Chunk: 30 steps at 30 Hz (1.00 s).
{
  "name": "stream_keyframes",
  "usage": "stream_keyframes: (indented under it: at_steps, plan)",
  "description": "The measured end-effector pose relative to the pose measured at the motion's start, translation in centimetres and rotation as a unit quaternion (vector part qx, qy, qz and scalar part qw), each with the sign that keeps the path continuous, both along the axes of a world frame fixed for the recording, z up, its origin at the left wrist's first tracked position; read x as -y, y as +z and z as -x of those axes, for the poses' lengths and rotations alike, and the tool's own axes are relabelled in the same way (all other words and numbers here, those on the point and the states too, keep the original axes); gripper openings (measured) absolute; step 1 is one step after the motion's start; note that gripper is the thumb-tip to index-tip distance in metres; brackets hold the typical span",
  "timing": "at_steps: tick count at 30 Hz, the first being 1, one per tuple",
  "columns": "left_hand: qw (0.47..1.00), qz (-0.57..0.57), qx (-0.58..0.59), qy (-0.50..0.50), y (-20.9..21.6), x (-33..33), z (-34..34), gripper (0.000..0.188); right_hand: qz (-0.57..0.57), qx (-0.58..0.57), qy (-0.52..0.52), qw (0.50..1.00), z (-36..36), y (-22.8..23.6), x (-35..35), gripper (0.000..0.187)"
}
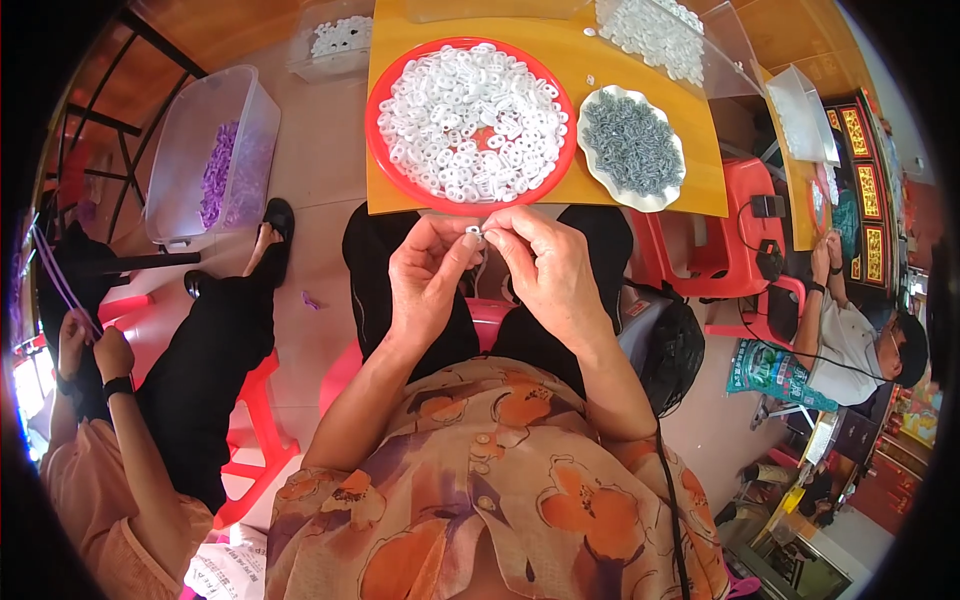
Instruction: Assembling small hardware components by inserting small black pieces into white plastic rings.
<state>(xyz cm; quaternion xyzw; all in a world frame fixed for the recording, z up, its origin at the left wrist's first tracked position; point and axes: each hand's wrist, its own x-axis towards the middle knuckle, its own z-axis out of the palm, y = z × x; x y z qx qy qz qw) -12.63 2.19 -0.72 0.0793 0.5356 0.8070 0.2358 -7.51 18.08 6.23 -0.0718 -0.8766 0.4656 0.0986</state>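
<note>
Your left hand (428, 275) and right hand (548, 270) meet just below the desk (700, 160) edge, both grips pinching one small white plastic ring (474, 231) between thumb and fingertips. Directly above sits the red plate (372, 130) heaped with white rings; beside it, a white scalloped dish (590, 165) of grey metal pieces.

A tiled workroom crowded with red plastic seating

A pale tiled floor (320, 170) runs under a yellow-topped bench (700, 190), with red plastic stools (720, 250) at the right, a dark metal frame (120, 110) at the left, and even, bright light throughout.
</note>
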Motion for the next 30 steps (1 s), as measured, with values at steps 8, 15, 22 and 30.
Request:
stream_keyframes:
  at_steps: [8,15,22,30]
  plan:
    - [1.0,-0.017,0.008,0.023,-0.5,0.0,0.2,0.01,0.024,-0.034,-0.032,0.999,0.8,-1.4,1.0,0.004]
    - [0.999,0.021,-0.016,0.039,-0.2,0.2,0.3,0.01,0.072,-0.023,-0.036,0.996,1.4,-2.0,1.6,0.003]
    - [0.998,0.037,-0.029,0.046,-0.3,0.3,0.6,0.011,0.083,-0.013,-0.049,0.995,1.8,-1.8,2.0,0.005]
    - [1.0,-0.019,0.005,0.014,-0.1,-0.1,1.0,0.013,0.118,0.064,-0.045,0.99,1.3,-0.9,0.5,0.012]
